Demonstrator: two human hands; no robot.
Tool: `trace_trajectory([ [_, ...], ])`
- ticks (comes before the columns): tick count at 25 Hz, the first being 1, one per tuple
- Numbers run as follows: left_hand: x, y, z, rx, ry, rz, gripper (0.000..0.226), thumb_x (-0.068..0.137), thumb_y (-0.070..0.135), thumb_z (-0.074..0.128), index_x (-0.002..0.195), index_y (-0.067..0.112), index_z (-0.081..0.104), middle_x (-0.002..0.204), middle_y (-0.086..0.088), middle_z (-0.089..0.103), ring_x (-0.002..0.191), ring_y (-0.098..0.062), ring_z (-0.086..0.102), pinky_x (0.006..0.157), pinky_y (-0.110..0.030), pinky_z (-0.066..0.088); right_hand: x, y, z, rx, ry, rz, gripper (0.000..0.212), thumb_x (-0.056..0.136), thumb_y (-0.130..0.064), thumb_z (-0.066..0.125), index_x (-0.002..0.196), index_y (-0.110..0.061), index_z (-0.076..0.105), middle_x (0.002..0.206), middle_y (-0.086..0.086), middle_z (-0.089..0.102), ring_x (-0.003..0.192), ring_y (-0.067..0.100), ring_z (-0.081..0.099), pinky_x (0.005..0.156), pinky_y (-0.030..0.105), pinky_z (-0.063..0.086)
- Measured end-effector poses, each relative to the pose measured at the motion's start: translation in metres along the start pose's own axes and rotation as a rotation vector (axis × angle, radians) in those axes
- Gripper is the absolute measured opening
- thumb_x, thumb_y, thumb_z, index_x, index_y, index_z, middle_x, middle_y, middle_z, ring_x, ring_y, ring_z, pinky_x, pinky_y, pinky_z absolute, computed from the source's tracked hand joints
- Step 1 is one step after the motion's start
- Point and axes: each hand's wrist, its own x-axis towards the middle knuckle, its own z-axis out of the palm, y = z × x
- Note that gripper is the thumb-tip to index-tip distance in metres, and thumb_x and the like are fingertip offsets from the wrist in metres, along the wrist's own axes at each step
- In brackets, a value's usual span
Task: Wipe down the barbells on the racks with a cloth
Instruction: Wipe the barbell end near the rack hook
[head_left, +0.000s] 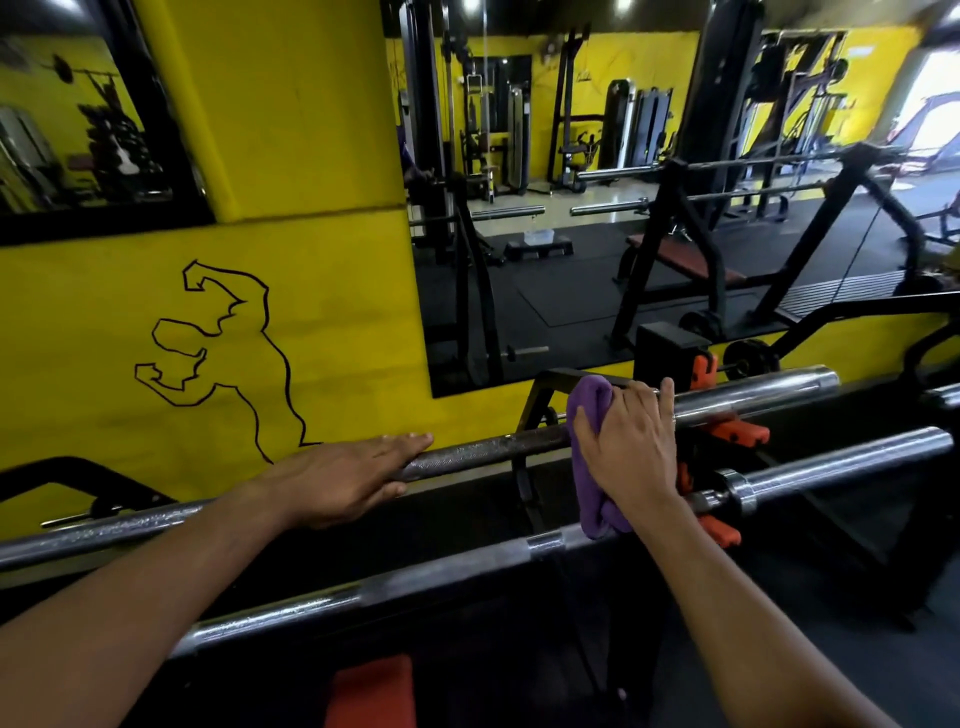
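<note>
From the head view, we are mid-wipe: our right hand (631, 447) presses the purple cloth (589, 415) around the upper barbell (483, 449), our left hand (345, 475) flat, steadying it. The lower barbell (441, 569) probably remains.

Your picture is dim down low and bright up high. Strong daylight pours in from the doorway (935, 98) at the top right, and it is so white you cannot see through it. Small ceiling lights (535, 4) glow along the top. The bars (753, 387) shine with white streaks. The wall (311, 130) looks bright yellow. Straight lines bend near the edges. Your arms (130, 597) at the bottom look soft and blurry, and the floor under them is nearly black.
</note>
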Motion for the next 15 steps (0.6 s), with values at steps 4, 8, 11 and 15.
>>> trace_trajectory([
  [4, 0.001, -0.004, 0.008, 0.059, 0.000, 0.062, 0.068, 0.095, 0.061, 0.003, 0.153, 0.039, -0.025, 0.159, 0.019, -0.026, 0.145, 0.002, -0.023, 0.116, -0.018, -0.012, -0.011, -0.066, 0.006, 0.186, -0.060, -0.055, 0.047, 0.097, -0.055, 0.032, 0.107, -0.018, 0.059, 0.101, 0.001, 0.066, 0.103, 0.021, 0.061, 0.120, 0.048, 0.029],
  [8, 0.003, -0.012, 0.017, 0.133, -0.016, 0.182, 0.063, 0.102, 0.044, 0.006, 0.148, 0.038, -0.036, 0.158, 0.017, -0.038, 0.148, 0.000, -0.029, 0.123, -0.027, -0.013, -0.031, -0.044, 0.018, 0.211, -0.064, -0.242, 0.055, 0.095, -0.055, 0.041, 0.131, -0.015, 0.050, 0.123, 0.003, 0.062, 0.120, 0.022, 0.056, 0.121, 0.050, 0.024],
  [11, 0.003, -0.015, 0.019, 0.149, -0.014, 0.214, 0.059, 0.100, 0.052, -0.007, 0.149, 0.037, -0.036, 0.159, 0.016, -0.037, 0.149, -0.002, -0.026, 0.125, -0.031, -0.009, -0.021, 0.009, 0.014, 0.045, -0.005, -0.116, 0.058, 0.098, -0.054, 0.037, 0.132, -0.010, 0.053, 0.129, 0.008, 0.059, 0.132, 0.027, 0.049, 0.124, 0.056, 0.007],
  [15, 0.003, -0.014, 0.017, 0.132, 0.012, 0.214, 0.059, 0.102, 0.051, -0.003, 0.154, 0.036, -0.028, 0.162, 0.017, -0.031, 0.151, -0.002, -0.022, 0.124, -0.025, -0.012, -0.009, 0.015, 0.011, 0.023, 0.033, -0.015, 0.051, 0.098, -0.044, 0.037, 0.116, -0.004, 0.061, 0.121, 0.015, 0.064, 0.136, 0.031, 0.046, 0.125, 0.056, 0.009],
])
